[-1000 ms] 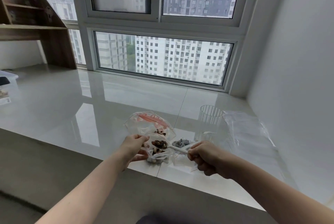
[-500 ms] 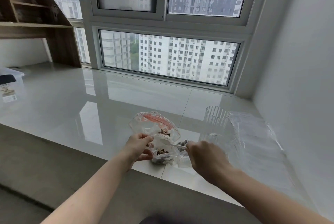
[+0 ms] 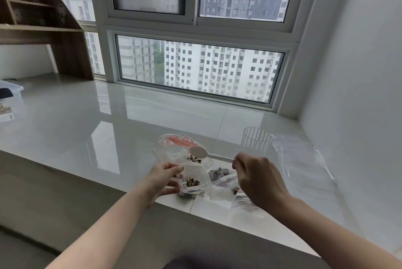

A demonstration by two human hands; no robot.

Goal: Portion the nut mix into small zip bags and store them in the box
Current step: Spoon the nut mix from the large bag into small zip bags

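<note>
Pinching the rim of a small bag (image 3: 192,178) of nuts near the table's (image 3: 65,134) front edge, the left hand (image 3: 162,181) has its fingers closed on the plastic. The right hand (image 3: 258,178) grips a spoon (image 3: 198,152) over the big bag (image 3: 174,149). A clear cup (image 3: 255,140) stands toward the right edge.

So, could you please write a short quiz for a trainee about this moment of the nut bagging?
1. True or false: the spoon is in the right hand.
2. What does the left hand hold?
A. the ribbed clear cup
B. the small zip bag
C. the box
3. Fill in: the spoon bowl looks ____.

Key: 1 true; 2 B; 3 empty.
</note>
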